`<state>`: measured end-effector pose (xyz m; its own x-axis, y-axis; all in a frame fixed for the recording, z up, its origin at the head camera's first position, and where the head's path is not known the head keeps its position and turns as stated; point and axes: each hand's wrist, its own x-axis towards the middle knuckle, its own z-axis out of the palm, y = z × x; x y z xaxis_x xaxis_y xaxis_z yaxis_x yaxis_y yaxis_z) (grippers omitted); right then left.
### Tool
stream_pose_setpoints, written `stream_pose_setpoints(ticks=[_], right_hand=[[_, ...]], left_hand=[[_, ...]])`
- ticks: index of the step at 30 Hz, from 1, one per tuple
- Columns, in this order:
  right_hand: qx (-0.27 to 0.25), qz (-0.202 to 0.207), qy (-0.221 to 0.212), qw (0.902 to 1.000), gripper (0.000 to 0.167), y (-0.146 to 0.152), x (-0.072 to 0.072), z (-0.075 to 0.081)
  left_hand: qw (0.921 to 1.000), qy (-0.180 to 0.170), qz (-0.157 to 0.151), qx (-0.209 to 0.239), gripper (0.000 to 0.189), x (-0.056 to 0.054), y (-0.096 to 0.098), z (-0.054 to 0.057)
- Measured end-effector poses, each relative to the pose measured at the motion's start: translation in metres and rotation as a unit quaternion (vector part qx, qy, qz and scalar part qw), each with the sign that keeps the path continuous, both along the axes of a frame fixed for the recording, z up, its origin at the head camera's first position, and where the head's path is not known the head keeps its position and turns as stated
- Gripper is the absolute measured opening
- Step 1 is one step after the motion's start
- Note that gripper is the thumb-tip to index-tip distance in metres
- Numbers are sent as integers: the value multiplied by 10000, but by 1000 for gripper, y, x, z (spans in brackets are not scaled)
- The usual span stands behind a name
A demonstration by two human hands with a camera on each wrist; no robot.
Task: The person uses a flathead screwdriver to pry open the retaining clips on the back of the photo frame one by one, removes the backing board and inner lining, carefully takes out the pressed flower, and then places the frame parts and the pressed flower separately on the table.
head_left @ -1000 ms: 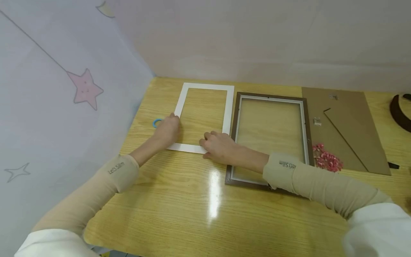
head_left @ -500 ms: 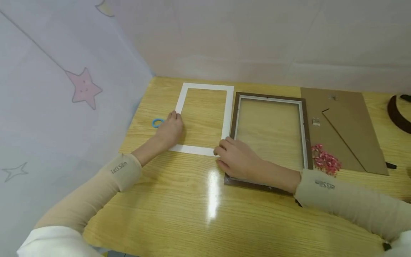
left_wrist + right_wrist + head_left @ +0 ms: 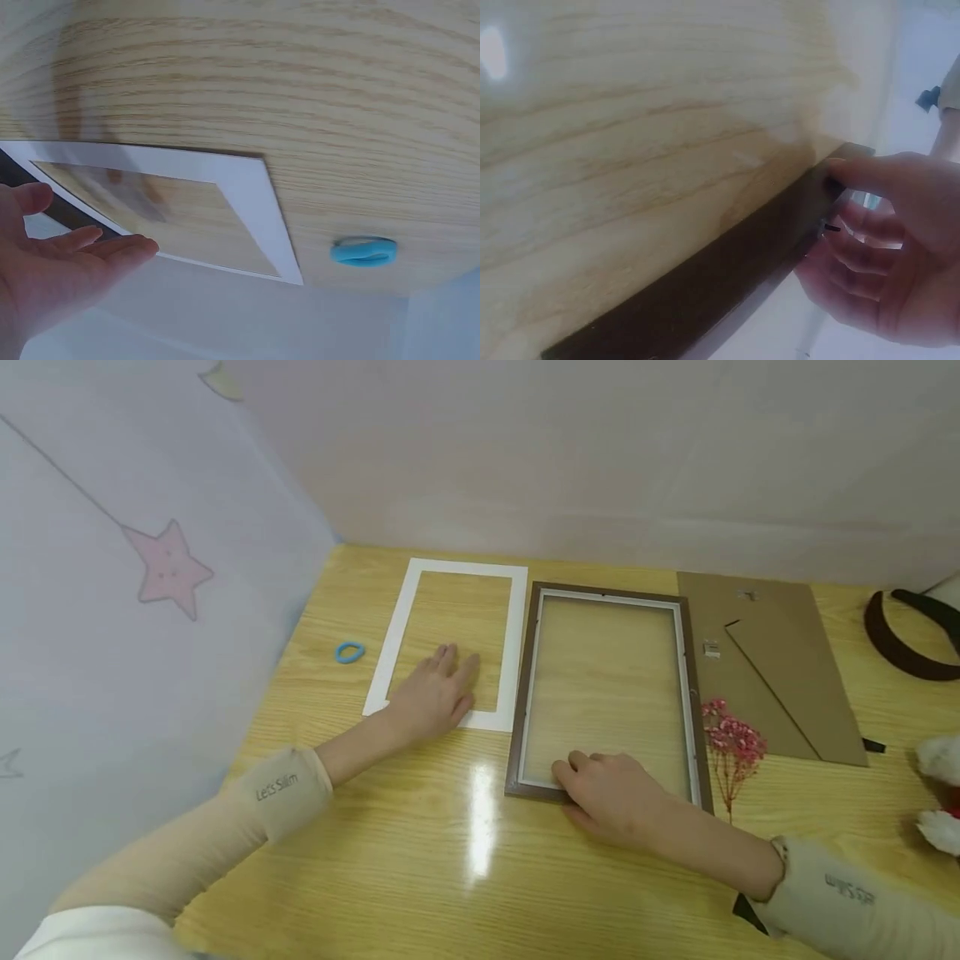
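Observation:
My left hand (image 3: 431,697) reaches over the near edge of a thin white rectangular picture mat (image 3: 512,647), its fingers spread and holding nothing. In the left wrist view that hand (image 3: 67,262) appears just above the mat (image 3: 247,195). To the right lies a brown picture frame (image 3: 521,710) with a white inner rim and a clear pane. My right hand (image 3: 615,793) grips the near edge of this frame. In the right wrist view, the thumb lies along the outer side of the brown frame (image 3: 720,270) and the fingers curl over the inner side.
A blue ring-shaped band (image 3: 349,652) lies left of the mat. Right of the frame are a brown backing board (image 3: 780,660) with a stand flap and a bunch of pink dried flowers (image 3: 735,739). A dark headband (image 3: 892,647) and white fluffy things (image 3: 941,793) lie at the far right.
My right hand has left the mat's near right corner and moved right to the frame's near edge. My left hand has come off the mat's left side, moved rightward and spread its fingers.

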<state>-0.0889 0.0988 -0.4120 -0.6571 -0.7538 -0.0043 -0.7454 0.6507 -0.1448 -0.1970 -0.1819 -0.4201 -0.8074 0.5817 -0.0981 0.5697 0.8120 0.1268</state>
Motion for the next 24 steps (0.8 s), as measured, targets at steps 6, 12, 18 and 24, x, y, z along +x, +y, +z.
stream_pose_setpoints(ticks=[6, 12, 18, 24], right_hand=[[213, 340, -49, 9992, 33, -9, 12, 2], [309, 631, -359, 9969, 28, -15, 39, 7], [586, 1016, -284, 9927, 25, -20, 63, 10], [894, 1380, -689, 9840, 19, -24, 77, 12]], left_hand=[[9993, -277, 93, -242, 56, 12, 12, -8], [9994, -275, 194, -126, 55, 15, 15, -15], [9992, -260, 237, -197, 56, 15, 16, -16], [9989, -213, 226, -341, 57, 13, 16, -15]])
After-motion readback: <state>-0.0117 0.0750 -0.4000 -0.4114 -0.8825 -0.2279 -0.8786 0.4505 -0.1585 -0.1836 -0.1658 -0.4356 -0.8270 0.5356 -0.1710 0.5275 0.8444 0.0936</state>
